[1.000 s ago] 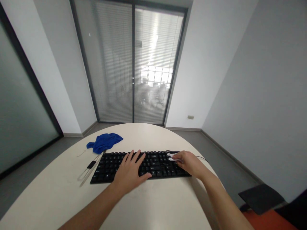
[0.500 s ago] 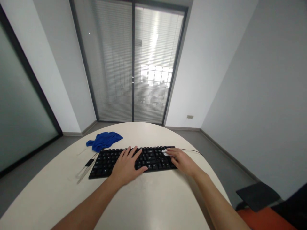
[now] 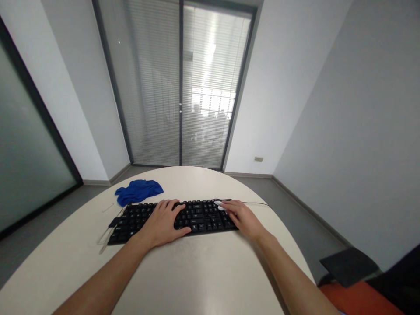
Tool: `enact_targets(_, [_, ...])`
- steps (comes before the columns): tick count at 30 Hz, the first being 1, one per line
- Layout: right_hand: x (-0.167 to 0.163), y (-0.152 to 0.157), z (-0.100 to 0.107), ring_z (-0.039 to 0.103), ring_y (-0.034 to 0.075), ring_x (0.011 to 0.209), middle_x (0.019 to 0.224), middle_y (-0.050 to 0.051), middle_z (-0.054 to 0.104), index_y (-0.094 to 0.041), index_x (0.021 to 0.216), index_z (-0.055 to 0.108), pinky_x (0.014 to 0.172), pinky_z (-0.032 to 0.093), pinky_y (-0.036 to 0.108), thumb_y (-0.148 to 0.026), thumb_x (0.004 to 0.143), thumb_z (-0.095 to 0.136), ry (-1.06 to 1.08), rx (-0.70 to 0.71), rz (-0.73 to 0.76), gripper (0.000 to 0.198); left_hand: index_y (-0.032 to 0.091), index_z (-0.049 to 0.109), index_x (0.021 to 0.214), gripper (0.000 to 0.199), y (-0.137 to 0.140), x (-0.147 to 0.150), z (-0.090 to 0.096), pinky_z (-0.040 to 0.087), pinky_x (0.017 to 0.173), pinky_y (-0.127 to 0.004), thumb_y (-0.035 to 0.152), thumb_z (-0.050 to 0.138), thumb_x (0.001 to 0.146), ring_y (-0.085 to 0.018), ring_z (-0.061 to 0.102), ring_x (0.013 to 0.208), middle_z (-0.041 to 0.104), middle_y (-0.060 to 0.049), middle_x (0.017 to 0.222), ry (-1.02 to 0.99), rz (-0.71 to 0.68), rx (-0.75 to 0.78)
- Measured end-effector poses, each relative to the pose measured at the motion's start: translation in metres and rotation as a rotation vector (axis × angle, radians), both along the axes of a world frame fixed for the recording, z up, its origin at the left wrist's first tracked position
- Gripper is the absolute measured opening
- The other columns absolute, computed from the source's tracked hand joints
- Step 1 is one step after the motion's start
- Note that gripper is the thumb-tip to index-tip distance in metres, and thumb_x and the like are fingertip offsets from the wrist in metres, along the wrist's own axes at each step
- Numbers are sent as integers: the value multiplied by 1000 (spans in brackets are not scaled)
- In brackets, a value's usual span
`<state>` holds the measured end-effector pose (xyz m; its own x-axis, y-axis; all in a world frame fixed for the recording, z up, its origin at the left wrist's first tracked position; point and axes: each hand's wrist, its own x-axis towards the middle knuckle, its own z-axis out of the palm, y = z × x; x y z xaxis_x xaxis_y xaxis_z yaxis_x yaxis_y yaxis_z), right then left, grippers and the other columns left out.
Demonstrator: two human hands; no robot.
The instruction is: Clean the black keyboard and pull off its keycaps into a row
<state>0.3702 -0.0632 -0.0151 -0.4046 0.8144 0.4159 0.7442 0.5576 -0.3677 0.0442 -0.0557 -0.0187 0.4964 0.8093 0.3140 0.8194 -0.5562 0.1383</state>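
A black keyboard (image 3: pixel 197 218) lies across the cream round table, slightly angled. My left hand (image 3: pixel 163 225) rests over its left-middle keys, fingers apart, fingertips near the far edge and thumb by the near edge. At the right end, my right hand (image 3: pixel 244 219) pinches a small white wad (image 3: pixel 220 205), which looks soft, against the upper keys. Whether it is tissue or cotton I cannot tell. Left of the keyboard, a small black piece (image 3: pixel 113 222) and thin whitish sticks (image 3: pixel 104 245) lie by its edge, partly against it.
A crumpled blue cloth (image 3: pixel 139 191) lies behind the keyboard's left end. A thin dark cable (image 3: pixel 257 203) runs from the keyboard toward the table's right edge. An orange chair (image 3: pixel 352 297) with a black armrest stands at lower right. A glass partition with blinds (image 3: pixel 157 96) faces me.
The keyboard has slid left, with my left hand on it. The black piece beside it has also shifted left. My right hand and the white wad have moved slightly left.
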Motion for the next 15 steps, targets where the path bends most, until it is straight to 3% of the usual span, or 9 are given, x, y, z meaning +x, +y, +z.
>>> enact_targets(6, [-15,4,-10,54,26,129,138,11,61,-20,135,62,113,40,50,-7,89,45,-51,21,2,51,16,50,142,72,-2,0,-6,23,120,-51,60,57,85,-36,35,142,42,-15,153,29,-44,13])
enact_targets(10, [-15,4,-11,52,27,132,139,13,60,-15,136,61,115,38,49,-12,92,44,-80,8,-2,47,24,37,152,77,-2,1,-12,22,120,-55,63,52,88,-37,29,146,37,-10,158,32,-66,-11])
enact_targets(15, [-15,0,-3,57,25,124,132,11,65,-17,128,67,111,43,45,-9,89,47,-116,-9,-2,45,29,40,151,76,-1,1,-12,23,119,-57,67,52,87,-38,29,146,37,-8,158,31,-59,-21])
